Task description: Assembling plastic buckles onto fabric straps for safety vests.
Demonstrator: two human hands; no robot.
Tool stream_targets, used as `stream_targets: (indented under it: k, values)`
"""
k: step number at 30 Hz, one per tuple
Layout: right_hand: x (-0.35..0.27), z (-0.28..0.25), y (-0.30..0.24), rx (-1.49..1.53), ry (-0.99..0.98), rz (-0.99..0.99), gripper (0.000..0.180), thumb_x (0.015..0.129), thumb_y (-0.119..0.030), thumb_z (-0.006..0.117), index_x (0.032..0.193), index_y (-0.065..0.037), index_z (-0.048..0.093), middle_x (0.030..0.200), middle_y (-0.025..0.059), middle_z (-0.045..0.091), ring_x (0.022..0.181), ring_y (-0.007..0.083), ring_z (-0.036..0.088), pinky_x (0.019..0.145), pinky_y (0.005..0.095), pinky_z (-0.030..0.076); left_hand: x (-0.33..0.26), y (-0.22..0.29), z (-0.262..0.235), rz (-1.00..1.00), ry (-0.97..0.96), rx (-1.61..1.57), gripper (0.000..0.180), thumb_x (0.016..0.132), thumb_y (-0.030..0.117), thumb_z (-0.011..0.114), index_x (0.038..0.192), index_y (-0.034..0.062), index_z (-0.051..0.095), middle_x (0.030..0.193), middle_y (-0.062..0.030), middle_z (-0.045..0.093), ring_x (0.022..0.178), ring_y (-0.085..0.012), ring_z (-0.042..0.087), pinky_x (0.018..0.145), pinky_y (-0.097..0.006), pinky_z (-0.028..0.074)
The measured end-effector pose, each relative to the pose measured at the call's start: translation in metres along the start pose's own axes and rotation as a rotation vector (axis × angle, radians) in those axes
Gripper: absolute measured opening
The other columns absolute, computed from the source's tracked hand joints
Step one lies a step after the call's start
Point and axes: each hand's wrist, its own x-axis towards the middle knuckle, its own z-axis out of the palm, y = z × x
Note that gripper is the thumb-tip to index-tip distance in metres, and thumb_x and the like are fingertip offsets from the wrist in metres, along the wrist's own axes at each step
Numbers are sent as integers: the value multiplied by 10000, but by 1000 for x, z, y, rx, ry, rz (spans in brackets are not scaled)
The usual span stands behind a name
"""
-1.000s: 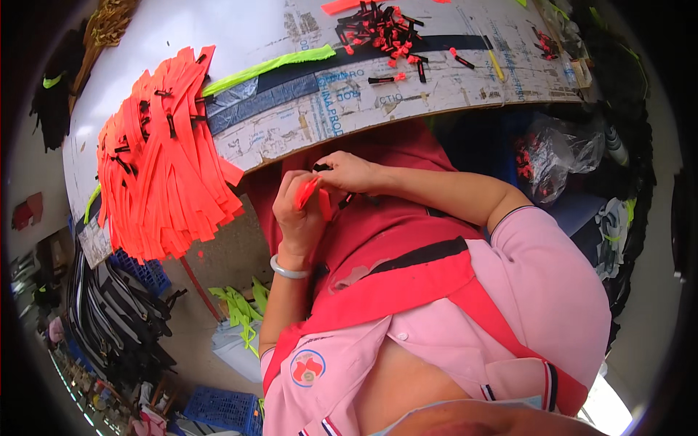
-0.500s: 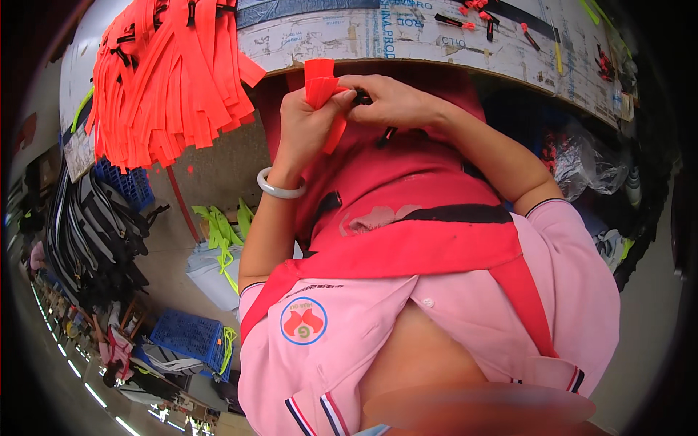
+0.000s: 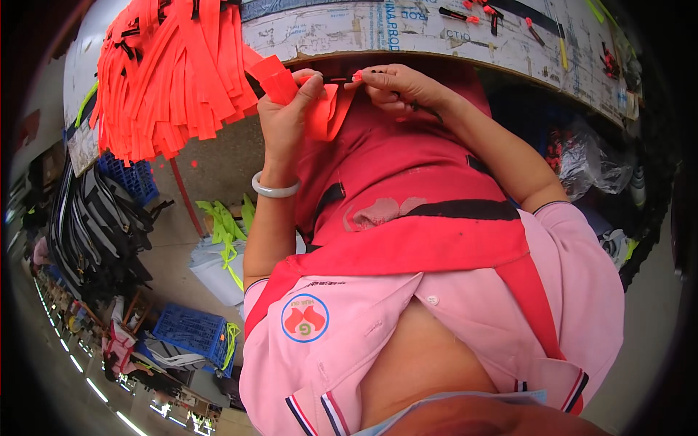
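Observation:
My left hand point(image 3: 283, 123), with a pale bangle on its wrist, is closed on a few bright orange-red fabric strips point(image 3: 320, 118) that fold and hang beside the thumb. Between the two hands stretches a short black cord pull point(image 3: 337, 79) with a small red end. My right hand point(image 3: 406, 86) pinches that red end with thumb and forefinger. Its other fingers are curled, and something thin and black point(image 3: 427, 110) pokes out below them; I cannot make out what it is. Both hands are over my red apron point(image 3: 414, 171), just in front of the table edge.
A big bunch of orange-red strips point(image 3: 174, 87) hangs over the left side of the worn table point(image 3: 320, 36). Several black pulls with red ends point(image 3: 534, 32) lie at its right. Blue crates point(image 3: 190, 330) and dark straps point(image 3: 94, 232) are at the left; a clear plastic bag point(image 3: 585, 163) is at the right.
My hands were close together and have moved apart, the left one leftward, the right one rightward. The black pull with its red end now shows between them, and the strips have tilted.

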Motion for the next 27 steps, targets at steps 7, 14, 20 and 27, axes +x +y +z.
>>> stream_targets:
  k: [7, 14, 20, 27]
  values:
    - [3, 6, 1, 51, 154, -87, 321, 941, -351, 560, 1026, -45, 600, 771, -12, 570, 507, 16, 448, 393, 183, 336, -6, -8, 1, 29, -7, 23, 111, 878, 79, 652, 931, -17, 664, 799, -5, 623, 725, -66, 559, 657, -199, 440]
    - [4, 18, -1, 88, 137, -165, 321, 954, -342, 538, 1049, -43, 605, 681, -17, 552, 468, 21, 417, 405, 189, 351, -17, -14, 13, 4, -33, -61, 113, 875, 76, 655, 940, -16, 668, 798, -3, 622, 711, -60, 550, 638, -198, 434]
    - [5, 22, -8, 141, 125, -173, 324, 959, -317, 532, 1067, -19, 598, 580, -32, 502, 430, 20, 372, 433, 179, 348, -21, -24, 17, -96, -12, -102, 116, 881, 88, 650, 943, -6, 676, 782, -4, 627, 702, -61, 553, 637, -193, 434]
    - [7, 34, -13, -340, 349, -276, 261, 917, -185, 591, 1128, -32, 584, 782, -1, 610, 482, 15, 413, 426, 160, 325, -11, -21, 1, 9, -16, -10, 178, 914, 106, 607, 1007, -32, 672, 833, -37, 651, 764, -81, 582, 693, -211, 470]
